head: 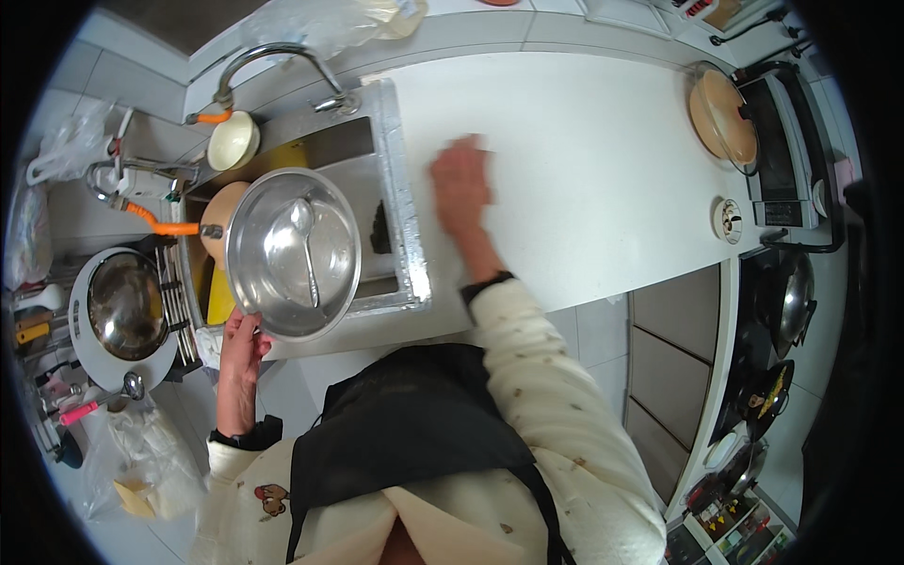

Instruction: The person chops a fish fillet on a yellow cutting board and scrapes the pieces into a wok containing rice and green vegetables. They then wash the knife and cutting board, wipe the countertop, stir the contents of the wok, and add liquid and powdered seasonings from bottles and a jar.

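Observation:
My left hand [242,342] grips the near rim of a stainless steel basin [275,282] above the left part of the sink [346,187]. A metal spoon [308,265] lies inside the basin, its bowl towards the far side. My right hand [462,187] is blurred over the white countertop [586,155], just right of the sink's foil-like edging [406,205]. Its fingers look bent, but the blur hides whether they hold anything. Partly behind the basin is a round tan object [219,205] in the sink, with something yellow [220,296] below it.
A curved faucet [282,49] arches over a cream bowl [234,141] at the sink's back corner. An orange hose nozzle [169,227] reaches in from the left. At the counter's right end stand a lidded pan [722,116], a small bowl [727,220] and an oven [780,148].

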A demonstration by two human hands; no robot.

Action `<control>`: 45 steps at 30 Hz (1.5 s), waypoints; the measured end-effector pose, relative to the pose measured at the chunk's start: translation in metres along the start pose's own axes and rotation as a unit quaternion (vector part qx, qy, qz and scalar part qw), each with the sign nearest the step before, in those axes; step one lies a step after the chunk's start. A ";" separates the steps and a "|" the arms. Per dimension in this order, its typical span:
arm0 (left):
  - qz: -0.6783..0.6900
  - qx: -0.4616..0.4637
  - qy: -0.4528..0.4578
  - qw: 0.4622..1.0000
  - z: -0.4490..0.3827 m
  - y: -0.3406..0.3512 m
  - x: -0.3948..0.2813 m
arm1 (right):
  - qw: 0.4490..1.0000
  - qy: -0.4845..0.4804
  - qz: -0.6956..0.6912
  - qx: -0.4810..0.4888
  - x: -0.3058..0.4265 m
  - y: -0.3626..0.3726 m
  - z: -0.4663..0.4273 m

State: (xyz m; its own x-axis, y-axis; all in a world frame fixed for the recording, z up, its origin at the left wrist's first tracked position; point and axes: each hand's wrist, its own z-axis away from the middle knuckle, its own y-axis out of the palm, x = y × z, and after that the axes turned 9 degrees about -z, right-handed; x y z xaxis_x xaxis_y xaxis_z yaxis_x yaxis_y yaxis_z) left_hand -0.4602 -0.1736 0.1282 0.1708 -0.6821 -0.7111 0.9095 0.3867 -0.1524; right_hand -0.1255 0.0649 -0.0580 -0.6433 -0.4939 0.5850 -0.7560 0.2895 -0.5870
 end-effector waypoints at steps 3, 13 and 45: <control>-0.007 -0.084 0.004 0.996 0.027 -0.031 0.002 | 0.987 -0.036 -0.067 0.140 0.098 0.085 0.002; 0.036 0.013 0.053 0.998 0.035 -0.056 0.036 | 0.706 0.320 -0.611 0.160 0.107 0.008 -0.004; 0.076 -0.031 0.000 0.997 0.088 -0.113 0.079 | 0.642 0.413 -0.617 0.192 0.152 0.019 0.001</control>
State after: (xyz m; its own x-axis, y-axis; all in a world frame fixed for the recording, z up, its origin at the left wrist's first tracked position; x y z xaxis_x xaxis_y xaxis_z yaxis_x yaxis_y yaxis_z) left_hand -0.5166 -0.3258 0.1502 0.3047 -0.6132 -0.7288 0.8484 0.5225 -0.0849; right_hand -0.2378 -0.0055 0.0193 0.4531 0.4959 0.7408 -0.7673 -0.2061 0.6073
